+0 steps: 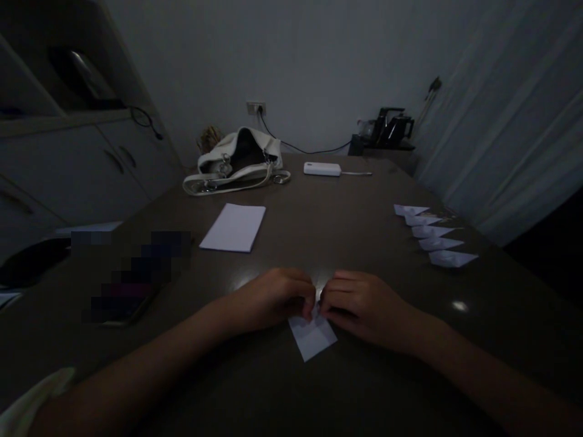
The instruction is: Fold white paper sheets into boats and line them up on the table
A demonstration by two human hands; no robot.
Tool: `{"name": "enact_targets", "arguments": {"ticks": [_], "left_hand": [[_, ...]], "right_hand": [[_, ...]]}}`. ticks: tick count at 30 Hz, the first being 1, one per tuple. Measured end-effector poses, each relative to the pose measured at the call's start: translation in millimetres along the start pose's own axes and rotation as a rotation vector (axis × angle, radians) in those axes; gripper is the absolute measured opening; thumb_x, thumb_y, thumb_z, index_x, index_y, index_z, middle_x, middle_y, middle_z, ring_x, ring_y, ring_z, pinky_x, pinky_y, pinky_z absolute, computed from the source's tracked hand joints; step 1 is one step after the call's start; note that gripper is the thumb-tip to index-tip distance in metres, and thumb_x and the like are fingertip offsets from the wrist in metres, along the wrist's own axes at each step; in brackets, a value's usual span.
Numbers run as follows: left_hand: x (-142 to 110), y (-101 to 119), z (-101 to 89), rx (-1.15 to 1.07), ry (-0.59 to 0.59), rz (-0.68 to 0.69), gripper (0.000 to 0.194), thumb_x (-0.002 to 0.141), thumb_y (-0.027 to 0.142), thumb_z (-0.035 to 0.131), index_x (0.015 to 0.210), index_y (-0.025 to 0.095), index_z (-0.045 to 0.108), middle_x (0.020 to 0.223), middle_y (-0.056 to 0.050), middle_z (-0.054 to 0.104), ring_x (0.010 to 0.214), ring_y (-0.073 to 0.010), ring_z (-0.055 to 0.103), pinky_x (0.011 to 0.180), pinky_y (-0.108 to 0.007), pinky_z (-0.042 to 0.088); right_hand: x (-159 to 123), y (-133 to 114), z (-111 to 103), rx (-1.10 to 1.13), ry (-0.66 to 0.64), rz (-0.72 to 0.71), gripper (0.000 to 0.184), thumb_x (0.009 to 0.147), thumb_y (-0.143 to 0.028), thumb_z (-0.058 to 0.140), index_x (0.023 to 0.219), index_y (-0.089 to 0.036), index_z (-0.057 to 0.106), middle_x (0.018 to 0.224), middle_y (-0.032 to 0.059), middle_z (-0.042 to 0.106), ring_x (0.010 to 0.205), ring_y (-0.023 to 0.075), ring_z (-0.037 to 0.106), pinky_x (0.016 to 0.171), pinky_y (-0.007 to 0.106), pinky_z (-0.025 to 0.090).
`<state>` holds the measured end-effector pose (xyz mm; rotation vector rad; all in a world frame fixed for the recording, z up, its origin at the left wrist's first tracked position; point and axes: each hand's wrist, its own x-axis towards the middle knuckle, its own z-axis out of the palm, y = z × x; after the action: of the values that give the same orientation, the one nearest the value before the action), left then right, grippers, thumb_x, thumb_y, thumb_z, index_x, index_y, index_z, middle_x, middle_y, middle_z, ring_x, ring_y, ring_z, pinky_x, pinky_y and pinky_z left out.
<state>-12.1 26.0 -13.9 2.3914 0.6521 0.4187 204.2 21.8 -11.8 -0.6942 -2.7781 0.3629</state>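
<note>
Hands [283,298] [364,308] pinching folded white paper [313,340], pointed boats [430,232], glossy tabletop [350,224]

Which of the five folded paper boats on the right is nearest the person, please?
The front boat, at the near end of the row; the other four boats line up behind it, toward the wall.

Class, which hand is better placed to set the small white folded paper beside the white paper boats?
Probably the right hand: like the left hand, it is at the small white folded paper, but nearer the white paper boats.
</note>
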Motion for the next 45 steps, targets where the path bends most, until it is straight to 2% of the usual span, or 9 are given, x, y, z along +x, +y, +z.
{"name": "enact_targets", "arguments": {"ticks": [8,13,16,21,26,29,32,38,45], "left_hand": [[1.7,-0.6,0.8,-0.024,0.042,-0.03,0.01,0.08,0.009,0.062,0.073,0.015,0.058,0.081,0.0,0.058,0.075,-0.0106,0.056,0.067,-0.02,0.04],[3.1,-0.4,0.8,-0.028,0.04,-0.04,0.011,0.077,0.008,0.064,0.073,0.015,0.058,0.08,0.0,0.057,0.076,-0.0112,0.055,0.068,-0.021,0.039],[4.3,-2.8,1.0,0.059,0.078,-0.06,0.01,0.076,0.016,0.068,0.074,0.015,0.059,0.087,-0.002,0.054,0.085,-0.0151,0.052,0.072,-0.024,0.039],[7.1,-10.2,0.9,0.189,0.099,-0.111,0.028,0.069,0.037,0.075,0.075,0.015,0.057,0.085,-0.002,0.052,0.083,-0.018,0.048,0.07,-0.026,0.035],[7.3,-10.0,-1.2,0.196,0.077,-0.132,0.03,0.07,0.039,0.074,0.073,0.015,0.056,0.081,-0.001,0.053,0.08,-0.0172,0.049,0.066,-0.025,0.033],[5.8,-9.5,-1.4,0.178,0.072,-0.15,0.031,0.071,0.041,0.072,0.074,0.015,0.056,0.081,-0.001,0.054,0.08,-0.017,0.049,0.065,-0.025,0.033],[4.1,-10.6,-0.7,0.164,0.073,-0.144,0.034,0.071,0.046,0.07,0.073,0.015,0.056,0.078,-0.001,0.054,0.077,-0.0164,0.05,0.065,-0.025,0.033],[2.2,-11.2,-0.6,0.164,0.068,-0.138,0.035,0.073,0.049,0.067,0.073,0.015,0.058,0.077,-0.001,0.054,0.076,-0.0164,0.05,0.063,-0.025,0.034],[4.0,-5.9,-4.1,0.16,0.046,-0.168,0.033,0.074,0.047,0.067,0.072,0.015,0.057,0.077,-0.001,0.055,0.075,-0.0163,0.05,0.064,-0.025,0.034]], "right_hand": [[7.0,-1.1,5.6,-0.149,0.068,0.048,0.01,0.084,-0.019,0.054,0.079,-0.017,0.062,0.079,0.0029,0.063,0.075,0.0158,0.05,0.068,0.028,0.038],[13.5,-2.0,9.8,-0.256,0.1,0.088,0.008,0.082,-0.016,0.056,0.076,-0.016,0.062,0.077,0.0031,0.063,0.077,0.0176,0.05,0.068,0.03,0.037],[17.0,-1.4,11.6,-0.272,0.113,0.124,0.008,0.082,-0.016,0.057,0.076,-0.016,0.062,0.077,0.0034,0.063,0.077,0.0172,0.051,0.068,0.029,0.036],[22.8,-1.5,15.9,-0.313,0.145,0.184,0.009,0.084,-0.018,0.056,0.079,-0.017,0.064,0.079,0.0037,0.064,0.078,0.0177,0.051,0.068,0.029,0.034],[25.4,-1.2,20.2,-0.335,0.18,0.245,0.007,0.084,-0.018,0.056,0.081,-0.016,0.063,0.081,0.0039,0.064,0.08,0.0185,0.052,0.069,0.03,0.034],[24.0,0.7,17.8,-0.317,0.19,0.214,0.007,0.085,-0.021,0.057,0.083,-0.017,0.062,0.083,0.0037,0.064,0.081,0.0182,0.052,0.07,0.03,0.034],[21.1,2.0,10.7,-0.295,0.135,0.143,0.009,0.084,-0.025,0.059,0.08,-0.017,0.061,0.083,0.0028,0.063,0.08,0.0175,0.052,0.07,0.03,0.034],[9.8,-0.6,-7.7,-0.186,-0.064,0.029,0.006,0.081,-0.023,0.063,0.077,-0.019,0.06,0.081,-0.0003,0.063,0.079,0.0159,0.053,0.07,0.029,0.033],[0.2,-10.4,-21.0,-0.084,-0.228,0.066,0.009,0.076,-0.024,0.07,0.074,-0.021,0.061,0.083,-0.0015,0.066,0.085,0.0176,0.057,0.076,0.032,0.035]]}}
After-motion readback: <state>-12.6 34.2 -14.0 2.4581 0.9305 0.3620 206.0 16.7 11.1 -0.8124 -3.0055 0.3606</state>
